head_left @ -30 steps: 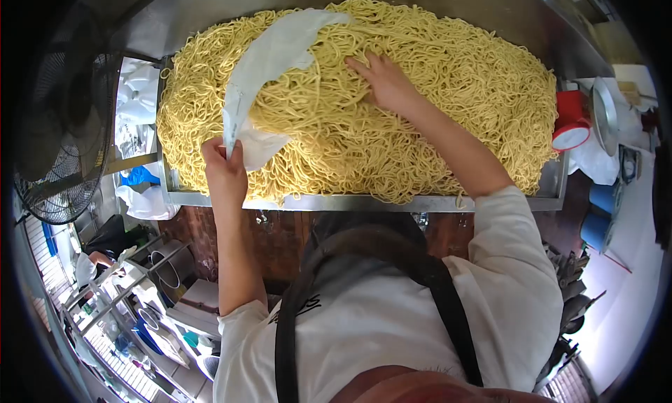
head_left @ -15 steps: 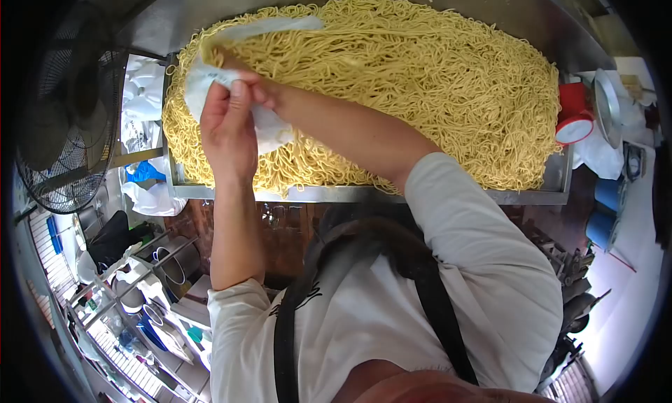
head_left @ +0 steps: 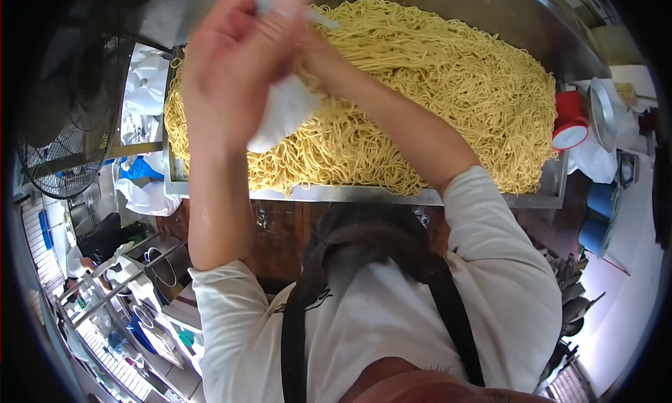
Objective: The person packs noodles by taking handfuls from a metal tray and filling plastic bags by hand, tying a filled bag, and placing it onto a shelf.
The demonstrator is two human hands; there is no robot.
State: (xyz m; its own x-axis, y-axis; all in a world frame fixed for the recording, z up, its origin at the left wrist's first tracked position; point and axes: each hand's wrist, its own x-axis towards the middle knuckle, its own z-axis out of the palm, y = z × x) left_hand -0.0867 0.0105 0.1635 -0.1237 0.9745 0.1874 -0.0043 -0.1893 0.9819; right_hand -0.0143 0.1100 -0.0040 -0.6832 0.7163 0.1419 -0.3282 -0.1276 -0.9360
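Raised close to the camera, my left hand is smeared by motion. Its thumb and fingers pinch the upper edge of a white plastic bag, whose lower part hangs beneath the hand over a mass of yellow noodles. My right forearm reaches across the noodles to the bag. Most of my right hand is hidden behind the left, so its fingers do not show. Some noodles lie close against the bag's right side. Whether any are inside it cannot be made out.
The noodles fill a wide metal tray. A red scale with a round dial stands at its right end. Stacked white bags and a large fan are on the left. Metal racks stand behind on the left.
My left hand has risen toward the camera, up and slightly right in view, drawing the bag along. My right arm has shifted right, and its hand has moved up behind the left.
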